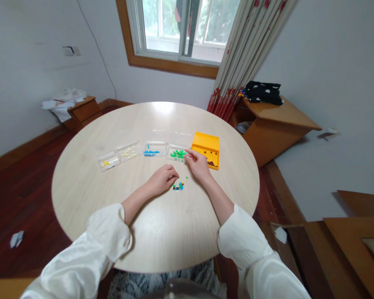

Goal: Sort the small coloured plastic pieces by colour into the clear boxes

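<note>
At a round table (90, 174), the left hand (163, 178) rests curled beside a small pile (178, 186) while the right hand (198, 163) pinches near the green tray (177, 154), its catch too small to tell.

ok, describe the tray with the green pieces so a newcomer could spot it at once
On the round wooden table a row of small trays runs across the middle. The tray with green pieces is the clear one furthest right, touching the orange box, with the right hand at its edge. Its neighbours hold blue or yellow pieces instead.
</note>
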Available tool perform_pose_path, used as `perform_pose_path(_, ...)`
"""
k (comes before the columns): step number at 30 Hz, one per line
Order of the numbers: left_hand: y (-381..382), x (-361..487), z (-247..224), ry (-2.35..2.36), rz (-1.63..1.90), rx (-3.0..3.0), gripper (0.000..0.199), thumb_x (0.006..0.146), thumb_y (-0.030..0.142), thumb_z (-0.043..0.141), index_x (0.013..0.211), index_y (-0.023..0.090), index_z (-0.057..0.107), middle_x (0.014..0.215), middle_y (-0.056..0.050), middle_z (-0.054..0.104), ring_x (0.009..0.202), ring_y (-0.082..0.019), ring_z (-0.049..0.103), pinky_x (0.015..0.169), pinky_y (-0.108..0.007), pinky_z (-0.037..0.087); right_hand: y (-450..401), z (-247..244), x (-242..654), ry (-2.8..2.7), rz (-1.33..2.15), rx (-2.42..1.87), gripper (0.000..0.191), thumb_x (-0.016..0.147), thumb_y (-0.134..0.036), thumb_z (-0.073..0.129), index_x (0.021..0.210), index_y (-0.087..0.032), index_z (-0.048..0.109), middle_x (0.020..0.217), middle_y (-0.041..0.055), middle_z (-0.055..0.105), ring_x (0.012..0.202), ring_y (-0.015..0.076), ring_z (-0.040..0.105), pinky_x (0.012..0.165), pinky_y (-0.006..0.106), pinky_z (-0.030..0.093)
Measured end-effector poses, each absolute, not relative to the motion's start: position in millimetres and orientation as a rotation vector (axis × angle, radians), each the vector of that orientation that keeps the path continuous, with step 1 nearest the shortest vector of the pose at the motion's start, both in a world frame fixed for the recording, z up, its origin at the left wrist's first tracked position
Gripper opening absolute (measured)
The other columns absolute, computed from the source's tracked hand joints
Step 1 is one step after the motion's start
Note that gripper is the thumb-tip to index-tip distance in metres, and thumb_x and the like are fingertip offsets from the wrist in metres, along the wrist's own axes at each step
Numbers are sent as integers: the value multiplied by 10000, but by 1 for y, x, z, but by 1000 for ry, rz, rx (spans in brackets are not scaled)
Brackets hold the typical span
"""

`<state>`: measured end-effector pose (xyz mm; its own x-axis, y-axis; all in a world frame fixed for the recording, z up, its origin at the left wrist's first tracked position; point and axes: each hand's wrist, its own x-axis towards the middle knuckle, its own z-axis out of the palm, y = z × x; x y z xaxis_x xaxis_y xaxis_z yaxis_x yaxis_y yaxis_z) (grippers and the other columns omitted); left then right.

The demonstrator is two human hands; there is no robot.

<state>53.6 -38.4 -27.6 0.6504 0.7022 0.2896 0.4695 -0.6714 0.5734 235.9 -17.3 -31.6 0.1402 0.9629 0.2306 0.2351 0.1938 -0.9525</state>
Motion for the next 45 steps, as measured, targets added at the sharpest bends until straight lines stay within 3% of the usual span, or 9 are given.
perform_pose_path(4, -38, 53, -25, 1025, 802, 2301, 134, 801, 167, 536, 751, 156, 660, 773, -43, 602, 766, -155, 546, 747, -288, 437, -21, -28, 232, -1363, 845, -1273, 273, 745, -235, 580, 976, -159, 704, 828, 53, 711, 729, 152, 639, 727, 306, 519)
perform_pose_path(8, -34, 53, -24, 1163, 958, 1982, 118, 763, 234, 574, 736, 151, 653, 658, -5, 596, 597, -113, 475, 617, -249, 395, -30, -23, 226, -1487, 862, -1203, 180, 730, -237, 604, 853, -168, 717, 865, 58, 717, 748, 146, 632, 724, 296, 497)
perform_pose_path(14, -32, 55, -20, 1089, 1009, 1522, 314, 640, 445, 678, 669, 133, 652, 582, -2, 593, 533, -98, 459, 522, -224, 343, -41, -17, 217, -1680, 897, -1105, 172, 707, -292, 681, 826, -175, 717, 792, 41, 704, 715, 135, 596, 636, 260, 442)
perform_pose_path(20, -37, 57, -11, 1104, 994, 1368, 387, 570, 503, 711, 638, 127, 654, 525, 16, 550, 489, -76, 396, 480, -212, 290, -42, -15, 217, -1704, 841, -1096, 127, 698, -260, 703, 800, -186, 718, 766, 25, 696, 701, 129, 573, 625, 254, 412)
perform_pose_path(34, -39, 58, -11, 1126, 991, 1439, 341, 710, 471, 582, 624, 146, 640, 557, -3, 596, 596, -133, 544, 564, -238, 395, -42, -13, 220, -1655, 747, -1163, 122, 729, -240, 584, 732, -182, 691, 724, 19, 678, 664, 128, 562, 636, 262, 429)
perform_pose_path(45, -38, 58, -14, 1125, 981, 1448, 333, 719, 461, 567, 595, 154, 601, 535, 10, 560, 586, -127, 537, 579, -247, 406, -32, -20, 225, -1465, 778, -1203, 153, 714, -282, 589, 757, -165, 678, 773, 51, 696, 694, 160, 622, 678, 298, 505)
